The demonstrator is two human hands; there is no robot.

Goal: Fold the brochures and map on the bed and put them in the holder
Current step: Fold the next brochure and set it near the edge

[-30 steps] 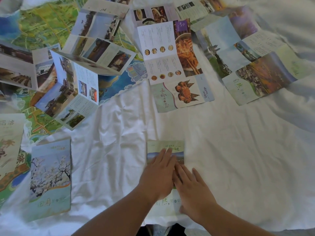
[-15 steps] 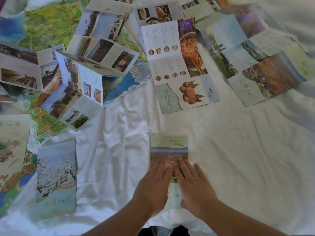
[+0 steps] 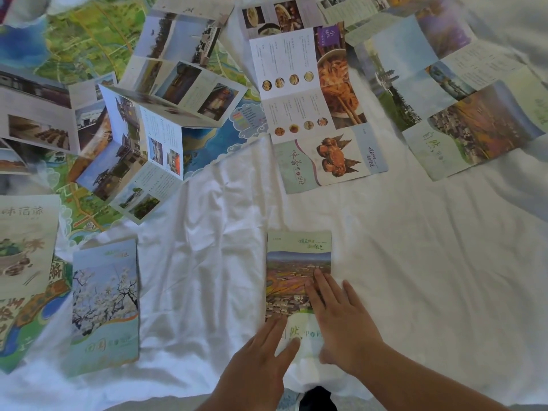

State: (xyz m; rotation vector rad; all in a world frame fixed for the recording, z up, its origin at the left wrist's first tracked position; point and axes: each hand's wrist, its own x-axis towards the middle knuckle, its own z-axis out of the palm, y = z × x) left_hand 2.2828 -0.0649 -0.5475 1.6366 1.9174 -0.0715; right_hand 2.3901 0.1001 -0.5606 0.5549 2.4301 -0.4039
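Note:
A folded brochure [image 3: 298, 262] with a village and field cover lies on the white sheet near the bed's front edge. My right hand [image 3: 341, 318] presses flat on its right half with straight fingers. My left hand [image 3: 261, 363] rests flat at its lower left corner, fingers straight. Another folded brochure [image 3: 105, 304] with white blossoms lies to the left. Unfolded brochures lie further back: a food one [image 3: 311, 108], a landscape one [image 3: 462, 99] and a buildings one [image 3: 139, 143]. The big green and blue map [image 3: 86, 40] lies open under them at the left. No holder is in view.
The white bed sheet [image 3: 430, 277] is wrinkled, with bare room at the right and centre. A beige brochure [image 3: 23, 232] lies at the far left edge. The bed's front edge runs along the bottom of the view.
Both hands have slid back toward me along the folded brochure, uncovering more of its cover. My left hand has moved furthest, down to the lower left corner.

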